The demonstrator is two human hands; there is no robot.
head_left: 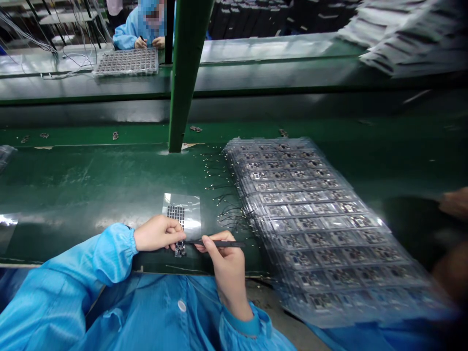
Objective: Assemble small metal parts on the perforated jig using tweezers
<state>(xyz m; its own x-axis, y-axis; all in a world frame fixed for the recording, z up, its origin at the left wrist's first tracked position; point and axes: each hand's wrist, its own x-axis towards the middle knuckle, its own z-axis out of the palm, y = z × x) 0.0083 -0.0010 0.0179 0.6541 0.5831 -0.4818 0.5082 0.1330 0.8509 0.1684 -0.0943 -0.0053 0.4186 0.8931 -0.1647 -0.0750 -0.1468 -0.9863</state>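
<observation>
My left hand [158, 233] pinches a small dark circuit board [180, 249] at the near edge of the green bench. My right hand [225, 265] grips black tweezers [219, 243] whose tip points left at that board. Just beyond my hands lies a clear film sheet [186, 214] carrying a grid of small dark squares [176, 212]. Both of my sleeves are light blue.
A tall stack of clear trays [314, 219] filled with small boards stands to the right. Thin black wires [228, 214] lie loose beside it. A green post [185, 73] rises mid-bench. Across the belt, another person in blue works over a tray [126, 62].
</observation>
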